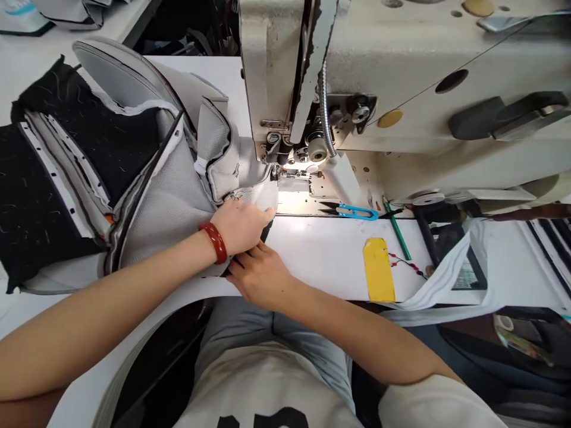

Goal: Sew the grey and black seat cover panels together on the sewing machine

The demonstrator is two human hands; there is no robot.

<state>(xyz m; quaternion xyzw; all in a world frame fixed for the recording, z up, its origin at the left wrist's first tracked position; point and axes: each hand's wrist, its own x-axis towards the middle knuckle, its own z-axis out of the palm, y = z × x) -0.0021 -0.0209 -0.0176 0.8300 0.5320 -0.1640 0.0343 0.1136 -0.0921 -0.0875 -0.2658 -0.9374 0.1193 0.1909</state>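
Sewing machine point(401, 89): a large cream industrial head fills the upper right; its needle area sits lit just right of the fabric edge.
Table point(321, 255): a white work surface bearing the machine and the workpiece.
Workpiece point(147, 178): a bulky grey mesh-and-foam cover with black backing and a dark piping strip, heaped on the table's left half; its leading edge lies at the presser foot point(285, 172).
Left hand point(241, 226): palm down, fingers loosely together and extended, pressing flat on the grey fabric just before the needle; a red bangle point(215, 242) circles the wrist.
Right hand point(261, 273): just below and touching the left hand, fingers curled under the fabric's near edge; whether they pinch it cannot be told.
White strip point(446, 279): fabric tape draped over the table's front edge at right.
Yellow tag point(378, 270): flat on the table, well right of the hands.
Blue snips point(352, 211): lying beside the machine bed.
Green pencil point(397, 229): slanted, just right of the snips.
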